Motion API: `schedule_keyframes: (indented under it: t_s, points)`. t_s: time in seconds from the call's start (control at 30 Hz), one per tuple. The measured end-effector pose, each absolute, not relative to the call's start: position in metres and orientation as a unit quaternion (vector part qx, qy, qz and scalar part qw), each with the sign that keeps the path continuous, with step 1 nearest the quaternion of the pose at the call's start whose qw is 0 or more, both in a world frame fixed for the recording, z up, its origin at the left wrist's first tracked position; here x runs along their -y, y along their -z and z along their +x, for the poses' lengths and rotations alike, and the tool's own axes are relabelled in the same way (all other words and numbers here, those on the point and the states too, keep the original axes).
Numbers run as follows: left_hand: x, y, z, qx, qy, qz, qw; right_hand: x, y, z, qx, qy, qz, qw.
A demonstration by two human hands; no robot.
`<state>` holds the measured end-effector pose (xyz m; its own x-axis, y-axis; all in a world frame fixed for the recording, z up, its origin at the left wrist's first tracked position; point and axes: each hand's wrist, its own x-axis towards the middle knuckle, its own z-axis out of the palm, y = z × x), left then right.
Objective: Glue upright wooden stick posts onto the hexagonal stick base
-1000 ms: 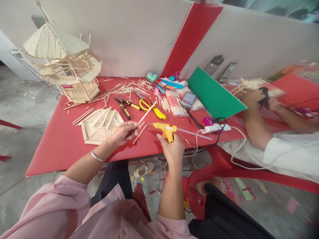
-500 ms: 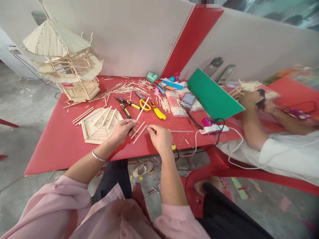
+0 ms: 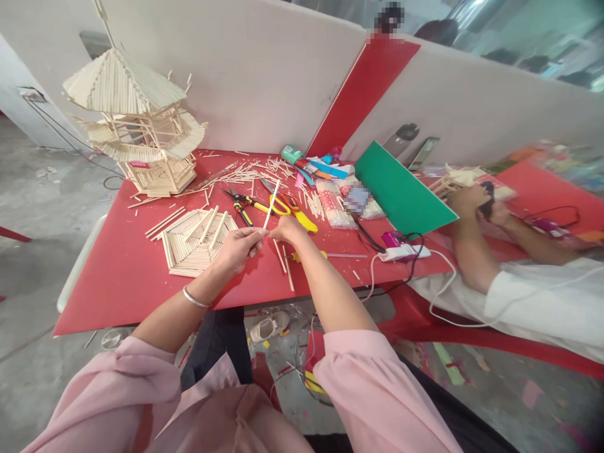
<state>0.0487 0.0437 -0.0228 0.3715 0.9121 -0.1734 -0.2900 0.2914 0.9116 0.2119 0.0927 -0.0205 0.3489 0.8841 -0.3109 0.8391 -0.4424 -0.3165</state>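
The person's right forearm (image 3: 337, 292) hides most of a yellow plastic glue gun (image 3: 296, 257). Whether the bare right hand (image 3: 289, 231) touches the slim pale wooden stick (image 3: 272, 202) is unclear. The top edge crops the pale stick-built pagoda's spire (image 3: 104, 24).

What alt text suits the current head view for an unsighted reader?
Left hand holding a thin pale wooden stick above a red table, right hand close beside it. At left are a flat polygonal wooden panel and, behind it, a tiered pagoda-like wooden model.

Loose pink shirt (image 3: 250, 421) with wide, gathered sleeves (image 3: 372, 371); a slim silver bangle (image 3: 195, 299) on the left wrist (image 3: 211, 281); dark trousers (image 3: 219, 340).
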Motion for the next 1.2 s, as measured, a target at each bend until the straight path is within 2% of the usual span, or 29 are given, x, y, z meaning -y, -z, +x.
schedule_keyframes:
  t_s: [0.3, 0.5, 0.9, 1.2]
  points:
    - [-0.049, 0.027, 0.046, -0.378, -0.428, 0.412, 0.710, -0.073, 0.001, 0.226, 0.476, -0.307, -0.765, 0.307]
    - [-0.047, 0.030, 0.047, -0.371, -0.395, 0.438, 0.717, -0.050, -0.032, 0.233, 0.470, -0.321, -0.626, 0.534]
    - [-0.048, 0.036, 0.052, -0.381, -0.389, 0.454, 0.706, -0.032, -0.040, 0.229, 0.532, -0.236, -0.594, 0.556]
    - [-0.047, 0.037, 0.053, -0.379, -0.397, 0.462, 0.697, -0.034, -0.036, 0.230, 0.516, -0.241, -0.597, 0.565]
